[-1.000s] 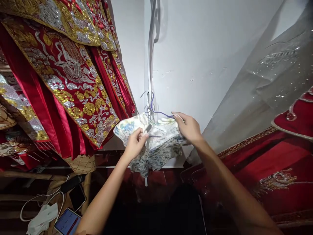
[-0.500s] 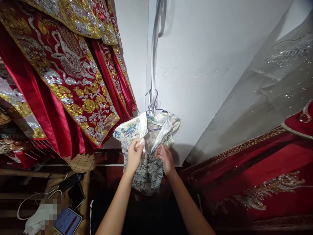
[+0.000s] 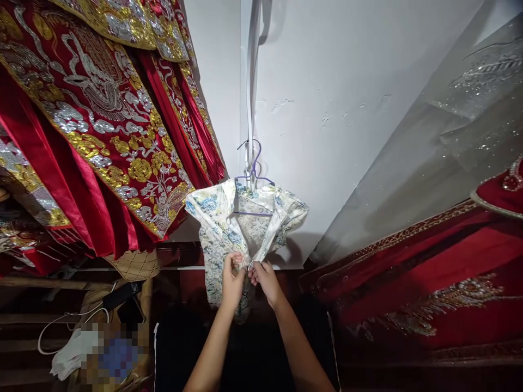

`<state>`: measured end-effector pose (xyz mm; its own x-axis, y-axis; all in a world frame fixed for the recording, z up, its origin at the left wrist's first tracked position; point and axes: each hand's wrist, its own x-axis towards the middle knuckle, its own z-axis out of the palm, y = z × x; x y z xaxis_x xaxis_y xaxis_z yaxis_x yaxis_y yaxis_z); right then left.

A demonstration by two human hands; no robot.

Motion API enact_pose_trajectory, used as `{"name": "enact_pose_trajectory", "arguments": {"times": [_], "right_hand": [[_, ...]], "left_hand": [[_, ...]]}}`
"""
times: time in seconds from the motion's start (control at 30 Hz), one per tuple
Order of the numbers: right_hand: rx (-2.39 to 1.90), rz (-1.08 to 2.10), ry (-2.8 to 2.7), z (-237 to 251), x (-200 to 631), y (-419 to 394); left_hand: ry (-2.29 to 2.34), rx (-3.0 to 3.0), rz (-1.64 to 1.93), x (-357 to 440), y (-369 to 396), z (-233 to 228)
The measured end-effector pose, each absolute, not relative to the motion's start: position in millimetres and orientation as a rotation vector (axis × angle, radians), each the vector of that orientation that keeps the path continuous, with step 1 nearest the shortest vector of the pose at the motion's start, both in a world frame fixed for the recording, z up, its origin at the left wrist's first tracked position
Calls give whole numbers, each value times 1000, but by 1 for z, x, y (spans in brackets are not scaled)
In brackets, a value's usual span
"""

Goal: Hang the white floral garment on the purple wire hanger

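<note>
Red satin robes (image 3: 93, 141) thick with gold and silver embroidery hang along the left, their hems slanting down toward the middle. Below them, at the lower left, a woven straw-coloured piece (image 3: 137, 265) sits above a cluttered surface (image 3: 24, 316) with a white cable (image 3: 61, 322) looping across it and a crumpled white cloth (image 3: 71, 356) beside a blurred patch.

In the middle, a small floral garment (image 3: 229, 218) in cream with blue and grey print hangs on a purple wire hanger (image 3: 255, 174), whose hook catches a white strap (image 3: 250, 87) running down the pale wall (image 3: 327, 98). The left hand (image 3: 232, 280) and the right hand (image 3: 265, 280) meet just below the garment's open front, close together and nearly touching. The fingers of both hands are pinched on the two front edges of the fabric where they come together; what lies between the fingertips is too small to make out. The lower part of the garment hangs behind the left hand.

To the right, a grey sheer cloth with sparkling trim (image 3: 457, 125) slopes down the wall, and beneath it lies more red fabric with gold embroidery (image 3: 429, 288).
</note>
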<state>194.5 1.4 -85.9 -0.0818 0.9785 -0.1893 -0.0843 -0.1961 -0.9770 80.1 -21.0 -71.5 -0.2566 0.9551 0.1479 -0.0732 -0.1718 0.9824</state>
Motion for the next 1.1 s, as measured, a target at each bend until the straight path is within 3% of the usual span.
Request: {"name": "enact_pose_trajectory", "arguments": {"times": [0.1,0.5,0.7,0.8,0.97,1.1], "right_hand": [[-1225,1433,-1103,-88,199,-7],[-1201,1102,-1353,-75,209,-14],[-1243,1622,-1218,-60,218,-10],[-1209,1600,-1077,-23,228,10],[-1008,1329,-1096,86,240,59],[-931,1194,-1218,134,228,63]], "left_hand": [[1301,1258,1449,87,-28,-92],[1322,1510,1359,87,-36,-83],[1347,1479,1373,90,-44,-91],[1377,1546,1359,95,-47,-89],[1301,1700,1242,105,-54,-84],[1185,1742,1220,93,-39,-52]]}}
